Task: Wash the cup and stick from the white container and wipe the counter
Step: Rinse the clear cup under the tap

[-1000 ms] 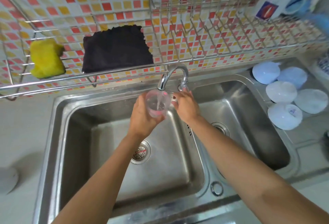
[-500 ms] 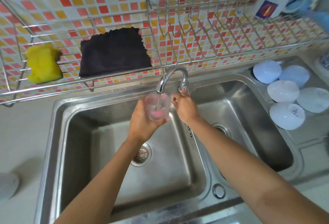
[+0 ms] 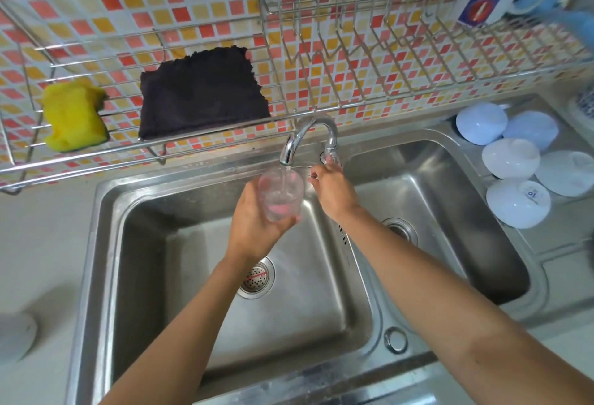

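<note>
cup (image 3: 280, 194) under tap (image 3: 291, 147), over left basin | our left hand (image 3: 254, 224) fingers wrapped its clear wall | right hand (image 3: 331, 187) fingers at tap handle, grip unclear | we judged it light, rigid, wet-slippery; hold mid-body

Bright, even daylight; soft glare streaks the steel sink (image 3: 321, 382) at 6 o'clock. Wide-angle bending curves the rack (image 3: 385, 83) edges; the 2 o'clock corner blurs.
</note>
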`<state>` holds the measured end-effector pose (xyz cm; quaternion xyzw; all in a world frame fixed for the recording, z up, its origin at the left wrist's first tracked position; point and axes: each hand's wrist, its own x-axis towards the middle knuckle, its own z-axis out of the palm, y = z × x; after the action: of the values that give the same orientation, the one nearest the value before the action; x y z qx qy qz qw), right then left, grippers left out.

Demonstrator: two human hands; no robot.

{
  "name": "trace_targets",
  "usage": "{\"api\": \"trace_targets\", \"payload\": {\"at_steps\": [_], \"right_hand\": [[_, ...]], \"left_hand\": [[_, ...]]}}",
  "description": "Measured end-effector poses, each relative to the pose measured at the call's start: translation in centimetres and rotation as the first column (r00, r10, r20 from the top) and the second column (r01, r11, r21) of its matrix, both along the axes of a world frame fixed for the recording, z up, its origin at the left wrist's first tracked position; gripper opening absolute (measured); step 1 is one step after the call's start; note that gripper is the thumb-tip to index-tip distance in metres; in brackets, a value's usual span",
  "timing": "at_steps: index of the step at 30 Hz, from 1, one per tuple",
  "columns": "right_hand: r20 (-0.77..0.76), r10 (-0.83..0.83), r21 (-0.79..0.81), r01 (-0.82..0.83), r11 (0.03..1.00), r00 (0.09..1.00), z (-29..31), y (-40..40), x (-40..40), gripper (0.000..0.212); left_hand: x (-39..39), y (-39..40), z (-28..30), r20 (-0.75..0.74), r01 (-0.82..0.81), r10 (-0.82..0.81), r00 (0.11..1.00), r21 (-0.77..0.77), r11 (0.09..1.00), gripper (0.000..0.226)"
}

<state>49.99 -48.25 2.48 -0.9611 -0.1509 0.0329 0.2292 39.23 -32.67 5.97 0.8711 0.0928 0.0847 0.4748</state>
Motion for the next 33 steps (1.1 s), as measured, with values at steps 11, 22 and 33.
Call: {"api": "trace_targets", "payload": {"at_steps": [11, 22, 33], "right_hand": [[-0.070, -0.338, 0.349, 0.340, 0.873, 0.939, 0.9, -1.8, 0.0, 0.023], [-0.021, -0.206, 0.143, 0.207, 0.968, 0.978, -4.7, -4.7, -8.6, 0.047], [0.119, -0.111, -0.235, 0.136, 0.962, 0.987, -7.1, -5.1, -11.2, 0.059]], "left_hand": [[-1.4, 0.6, -1.7, -0.033, -0.018, 0.019, 0.999, 0.035, 0.999, 0.084], [-2.3, 1.5, -3.0, -0.093, 0.052, -0.026, 0.995, 0.286, 0.957, 0.088], [-3.4, 2.3, -4.8, -0.342, 0.203, -0.044, 0.939, 0.447, 0.871, 0.086]]}}
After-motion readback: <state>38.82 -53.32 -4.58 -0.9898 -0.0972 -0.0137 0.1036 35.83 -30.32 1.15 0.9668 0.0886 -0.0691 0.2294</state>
